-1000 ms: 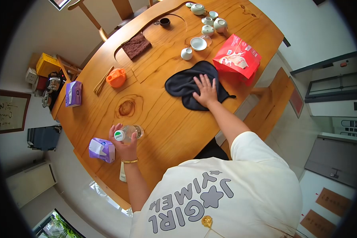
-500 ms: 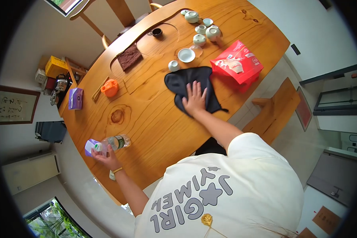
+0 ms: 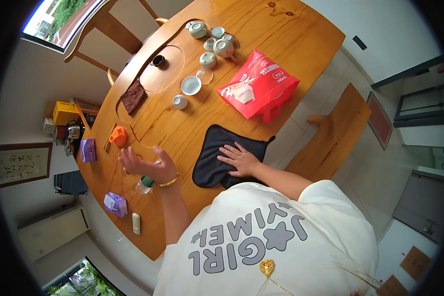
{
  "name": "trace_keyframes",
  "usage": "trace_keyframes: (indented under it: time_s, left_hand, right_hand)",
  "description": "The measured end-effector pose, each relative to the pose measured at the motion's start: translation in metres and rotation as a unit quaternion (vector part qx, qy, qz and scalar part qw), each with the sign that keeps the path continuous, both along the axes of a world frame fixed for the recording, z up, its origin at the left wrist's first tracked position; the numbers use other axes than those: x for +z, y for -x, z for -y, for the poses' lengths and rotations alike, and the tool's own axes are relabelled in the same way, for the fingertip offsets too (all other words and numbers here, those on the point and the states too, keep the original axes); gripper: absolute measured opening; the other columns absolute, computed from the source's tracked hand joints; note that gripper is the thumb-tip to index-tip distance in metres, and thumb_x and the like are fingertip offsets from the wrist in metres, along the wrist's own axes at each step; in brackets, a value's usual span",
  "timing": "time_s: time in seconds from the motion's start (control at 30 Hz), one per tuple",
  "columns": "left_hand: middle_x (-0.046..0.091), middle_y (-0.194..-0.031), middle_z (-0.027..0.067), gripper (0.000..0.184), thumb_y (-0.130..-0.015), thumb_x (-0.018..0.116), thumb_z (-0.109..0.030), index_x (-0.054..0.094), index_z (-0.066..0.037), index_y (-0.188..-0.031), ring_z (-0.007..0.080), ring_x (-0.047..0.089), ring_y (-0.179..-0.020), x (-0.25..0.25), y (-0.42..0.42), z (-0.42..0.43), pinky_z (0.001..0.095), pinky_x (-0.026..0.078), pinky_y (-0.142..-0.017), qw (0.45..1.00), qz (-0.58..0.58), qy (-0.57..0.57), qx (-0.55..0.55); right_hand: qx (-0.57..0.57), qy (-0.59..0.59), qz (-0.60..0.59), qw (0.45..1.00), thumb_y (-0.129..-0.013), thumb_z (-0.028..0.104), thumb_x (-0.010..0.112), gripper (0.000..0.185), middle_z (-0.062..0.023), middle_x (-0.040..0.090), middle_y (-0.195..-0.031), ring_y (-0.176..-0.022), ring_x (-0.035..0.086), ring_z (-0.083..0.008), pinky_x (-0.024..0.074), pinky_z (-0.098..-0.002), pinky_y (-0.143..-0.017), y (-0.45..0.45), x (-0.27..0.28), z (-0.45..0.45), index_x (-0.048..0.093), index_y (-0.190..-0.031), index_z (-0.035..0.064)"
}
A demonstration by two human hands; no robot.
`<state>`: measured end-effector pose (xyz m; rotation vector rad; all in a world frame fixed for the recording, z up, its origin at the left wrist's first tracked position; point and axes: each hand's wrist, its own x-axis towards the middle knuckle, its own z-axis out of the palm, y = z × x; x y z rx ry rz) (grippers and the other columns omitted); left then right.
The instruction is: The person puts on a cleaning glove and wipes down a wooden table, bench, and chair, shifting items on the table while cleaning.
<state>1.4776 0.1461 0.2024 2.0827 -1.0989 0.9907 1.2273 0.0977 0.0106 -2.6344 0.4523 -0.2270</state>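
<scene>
My right hand (image 3: 239, 160) lies flat, fingers spread, on a black cloth (image 3: 209, 158) near the front edge of the table. My left hand (image 3: 150, 165) is raised over the table with its fingers apart and holds nothing that I can see. Below and partly behind it is a clear plastic bottle (image 3: 144, 185) with a green label; my hand and wrist hide much of it. A purple tissue pack (image 3: 115, 204) and a white remote (image 3: 136, 223) lie close to my left forearm.
A red bag (image 3: 259, 86) stands beyond the cloth. Pale teapots and cups, including a white bowl (image 3: 191, 86), are grouped at the back. An orange container (image 3: 118, 136), a brown towel (image 3: 133, 97) and a black cup (image 3: 158, 61) are leftward. A wooden bench (image 3: 333, 133) is at right.
My left hand has left the bottle's cap end and moved up and right. My right hand has drawn the cloth toward me, away from the cups. The view has shifted too.
</scene>
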Motion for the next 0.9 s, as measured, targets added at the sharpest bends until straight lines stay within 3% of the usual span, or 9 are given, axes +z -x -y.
trace_keyframes:
  time_s: [0.2, 0.27, 0.37, 0.43, 0.5, 0.63, 0.67, 0.73, 0.9]
  left_hand:
    - [0.042, -0.139, 0.0173, 0.063, -0.075, 0.064, -0.013, 0.043, -0.002, -0.133, 0.0382, 0.033, -0.135, 0.005, 0.059, 0.083, 0.0516, 0.024, -0.112, 0.956, -0.094, -0.011, -0.276]
    - [0.038, -0.144, 0.0162, 0.078, -0.071, 0.075, -0.025, 0.04, -0.009, -0.14, 0.0376, 0.029, -0.138, -0.018, 0.087, 0.117, 0.0542, 0.022, -0.112, 0.908, -0.144, -0.095, -0.382]
    - [0.03, -0.15, 0.0148, 0.104, -0.064, 0.077, -0.052, 0.026, -0.018, -0.148, 0.0369, 0.021, -0.141, -0.034, 0.139, 0.16, 0.0584, 0.016, -0.113, 0.872, -0.138, -0.345, -0.318]
    - [0.032, -0.149, 0.0143, 0.108, -0.062, 0.081, -0.049, 0.025, -0.017, -0.149, 0.036, 0.028, -0.139, -0.037, 0.158, 0.178, 0.0552, 0.026, -0.11, 0.864, -0.135, -0.4, -0.273]
    - [0.049, -0.134, 0.0145, 0.084, -0.067, 0.077, -0.044, 0.042, -0.017, -0.138, 0.0343, 0.049, -0.124, -0.043, 0.164, 0.186, 0.05, 0.04, -0.1, 0.774, -0.238, -0.54, -0.232]
    - [0.064, -0.095, 0.0074, 0.029, -0.076, 0.067, -0.027, 0.06, -0.014, -0.101, 0.0274, 0.064, -0.086, -0.085, 0.139, 0.151, 0.0417, 0.048, -0.078, 0.814, -0.178, -0.479, -0.275]
    - [0.065, -0.083, 0.0057, 0.014, -0.077, 0.064, -0.021, 0.062, -0.013, -0.089, 0.0262, 0.064, -0.078, -0.084, 0.132, 0.129, 0.0405, 0.047, -0.073, 0.844, -0.164, -0.411, -0.301]
    - [0.063, -0.078, 0.003, 0.006, -0.078, 0.063, -0.018, 0.062, -0.014, -0.082, 0.0236, 0.064, -0.074, -0.065, 0.117, 0.087, 0.0387, 0.043, -0.07, 0.86, -0.143, -0.358, -0.333]
    - [0.063, -0.077, 0.0064, 0.014, -0.069, 0.067, -0.01, 0.066, -0.011, -0.083, 0.027, 0.061, -0.071, 0.013, 0.084, -0.016, 0.0385, 0.046, -0.071, 0.9, -0.175, -0.291, -0.271]
  right_hand:
    - [-0.093, 0.025, -0.031, 0.995, -0.078, 0.049, 0.062, 0.077, -0.0073, 0.022, -0.157, -0.144, 0.019, -0.0248, 0.0093, -0.0526, -0.116, 0.043, -0.002, 0.032, 0.036, -0.146, 0.0247]
    - [-0.109, 0.033, -0.047, 0.992, -0.078, 0.052, 0.061, 0.078, -0.0067, 0.02, -0.158, -0.145, 0.017, -0.0249, 0.0075, -0.0531, -0.116, 0.045, -0.003, 0.034, 0.035, -0.147, 0.0252]
    - [-0.113, 0.034, -0.068, 0.991, -0.078, 0.054, 0.06, 0.079, -0.0064, 0.018, -0.158, -0.146, 0.015, -0.0252, 0.0073, -0.0534, -0.116, 0.042, -0.002, 0.035, 0.034, -0.147, 0.0254]
    - [-0.106, 0.036, -0.071, 0.991, -0.078, 0.054, 0.06, 0.079, -0.0069, 0.019, -0.158, -0.145, 0.015, -0.0254, 0.0068, -0.0539, -0.116, 0.043, -0.002, 0.038, 0.034, -0.147, 0.026]
    - [-0.105, 0.017, -0.094, 0.99, -0.078, 0.054, 0.059, 0.079, -0.0077, 0.021, -0.157, -0.144, 0.018, -0.0266, 0.0103, -0.053, -0.116, 0.044, -0.001, 0.043, 0.034, -0.147, 0.0263]
    - [-0.15, -0.006, -0.049, 0.988, -0.074, 0.054, 0.063, 0.075, -0.0112, 0.046, -0.141, -0.131, 0.04, -0.0308, 0.0239, -0.0508, -0.111, 0.054, 0.022, 0.066, 0.044, -0.139, 0.0216]
    - [-0.143, -0.064, -0.287, 0.945, -0.073, 0.053, 0.064, 0.07, -0.0116, 0.057, -0.128, -0.123, 0.048, -0.0291, 0.0279, -0.0477, -0.11, 0.052, 0.023, 0.08, 0.049, -0.132, 0.0161]
    - [-0.233, 0.021, 0.114, 0.966, -0.076, 0.051, 0.062, 0.066, -0.0113, 0.06, -0.122, -0.12, 0.051, -0.027, 0.0301, -0.0445, -0.109, 0.066, 0.007, 0.101, 0.051, -0.128, 0.0123]
    - [-0.377, 0.115, -0.07, 0.916, -0.078, 0.044, 0.06, 0.077, -0.0078, 0.025, -0.156, -0.143, 0.021, -0.0277, 0.0127, -0.0497, -0.117, 0.108, -0.003, 0.207, 0.033, -0.148, 0.0229]
